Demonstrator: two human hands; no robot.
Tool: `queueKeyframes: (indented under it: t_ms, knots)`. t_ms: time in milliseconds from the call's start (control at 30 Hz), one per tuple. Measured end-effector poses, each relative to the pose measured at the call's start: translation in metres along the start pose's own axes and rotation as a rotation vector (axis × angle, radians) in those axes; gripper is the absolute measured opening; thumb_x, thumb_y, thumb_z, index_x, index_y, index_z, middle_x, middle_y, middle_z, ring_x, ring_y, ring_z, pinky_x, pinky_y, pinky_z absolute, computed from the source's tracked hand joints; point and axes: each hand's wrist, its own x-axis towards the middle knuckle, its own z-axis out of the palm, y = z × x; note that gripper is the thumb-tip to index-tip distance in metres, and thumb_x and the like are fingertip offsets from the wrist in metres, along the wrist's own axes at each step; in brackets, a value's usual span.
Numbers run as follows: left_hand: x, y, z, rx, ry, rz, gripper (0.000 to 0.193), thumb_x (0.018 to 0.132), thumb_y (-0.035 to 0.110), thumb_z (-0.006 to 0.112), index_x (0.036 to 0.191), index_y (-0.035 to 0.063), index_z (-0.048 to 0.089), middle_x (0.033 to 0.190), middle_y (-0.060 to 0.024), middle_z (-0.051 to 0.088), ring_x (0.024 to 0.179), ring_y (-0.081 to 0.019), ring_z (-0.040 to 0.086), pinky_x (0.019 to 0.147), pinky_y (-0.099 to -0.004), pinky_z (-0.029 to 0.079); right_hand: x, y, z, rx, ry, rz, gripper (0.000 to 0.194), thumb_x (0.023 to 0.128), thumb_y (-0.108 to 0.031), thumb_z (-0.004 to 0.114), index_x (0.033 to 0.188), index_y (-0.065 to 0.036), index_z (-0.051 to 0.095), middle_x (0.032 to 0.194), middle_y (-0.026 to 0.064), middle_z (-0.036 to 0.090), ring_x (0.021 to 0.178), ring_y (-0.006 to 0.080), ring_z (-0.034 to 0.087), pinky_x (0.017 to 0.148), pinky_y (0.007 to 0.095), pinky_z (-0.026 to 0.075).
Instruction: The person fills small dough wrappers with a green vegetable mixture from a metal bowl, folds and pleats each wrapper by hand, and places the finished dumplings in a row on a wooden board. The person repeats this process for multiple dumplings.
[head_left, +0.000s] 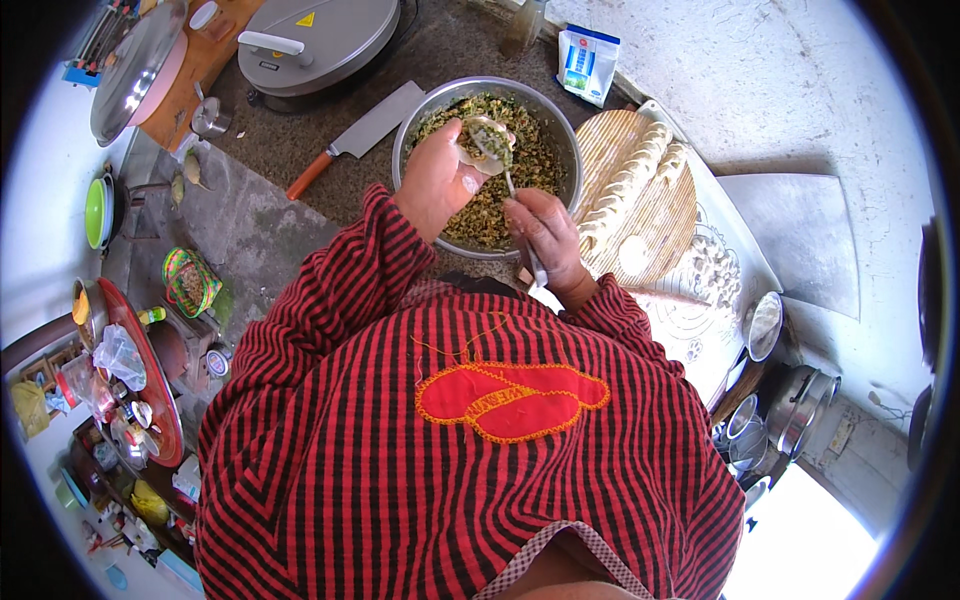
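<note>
My left hand (444, 174) holds a round dough wrapper (472, 154) over a metal bowl (574, 142) of chopped green and brown filling (534, 142). In my right hand (546, 229) is the handle of a metal spoon (511, 182), its bowl end at the wrapper, with some filling there. To the right, a round slatted board (600, 142) bears rows of folded dumplings (626, 180) and a flat dough round (634, 253). Small floured dough pieces (712, 274) lie on a white mat (679, 330) beside it.
A cleaver (375, 120) with a wooden handle lies left of the bowl. Behind it stands a round electric griddle (322, 45). A white and blue packet (589, 64) and a glass bottle (523, 28) stand at the back. A bowl of flour (763, 326) is at the right.
</note>
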Motion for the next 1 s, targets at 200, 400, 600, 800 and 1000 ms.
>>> queueKeyframes:
  t_ms: [200, 400, 600, 800, 1000]
  knots:
    - [-0.019, 0.012, 0.003, 0.068, -0.091, 0.04, 0.037, 0.104, 0.021, 0.032, 0.131, -0.0029, 0.042, 0.126, -0.0139, 0.054, 0.112, -0.0228, 0.059, 0.09, -0.0333, 0.053, 0.012, 0.007, -0.013, -0.008, 0.214, 0.163, 0.022, 0.082, 0.002, 0.062, 0.104, 0.0, 0.065, 0.102, 0.0158, 0.063, 0.093, 0.0314, 0.062, 0.079, 0.0386, 0.052]
    - [-0.024, 0.025, -0.01, -0.32, -0.351, -0.173, 0.03, 0.102, 0.008, 0.036, 0.129, -0.0037, 0.043, 0.123, -0.0163, 0.056, 0.111, -0.026, 0.06, 0.096, -0.0346, 0.053, -0.029, 0.057, 0.0, -0.171, -0.366, 0.047, 0.027, 0.08, -0.004, 0.062, 0.106, -0.007, 0.067, 0.103, 0.0077, 0.065, 0.098, 0.0264, 0.061, 0.088, 0.0404, 0.048]
    - [-0.059, 0.034, 0.04, -0.028, -0.071, -0.143, 0.034, 0.103, 0.016, 0.036, 0.131, -0.0035, 0.043, 0.124, -0.0193, 0.056, 0.113, -0.0278, 0.059, 0.097, -0.0381, 0.052, -0.028, 0.047, 0.003, -0.082, -0.194, 0.166, 0.027, 0.078, 0.001, 0.062, 0.104, -0.006, 0.067, 0.097, 0.0087, 0.065, 0.098, 0.0276, 0.061, 0.086, 0.0373, 0.05]
    - [-0.071, 0.036, 0.047, -0.111, -0.297, -0.255, 0.037, 0.102, 0.013, 0.036, 0.133, -0.0045, 0.041, 0.128, -0.0148, 0.055, 0.118, -0.0246, 0.056, 0.101, -0.0369, 0.048, 0.037, -0.013, -0.033, 0.111, 0.143, 0.355, 0.024, 0.086, -0.004, 0.063, 0.11, -0.003, 0.064, 0.107, 0.0149, 0.063, 0.106, 0.0322, 0.059, 0.092, 0.0389, 0.047]
    - [-0.074, 0.025, 0.046, 0.085, -0.355, -0.064, 0.032, 0.103, 0.016, 0.036, 0.128, -0.0001, 0.047, 0.121, -0.0095, 0.058, 0.11, -0.0177, 0.059, 0.096, -0.0326, 0.05, 0.048, -0.018, -0.034, -0.035, -0.01, 0.212, 0.035, 0.083, -0.01, 0.066, 0.118, -0.004, 0.062, 0.132, 0.0151, 0.049, 0.125, 0.038, 0.044, 0.103, 0.0468, 0.038]
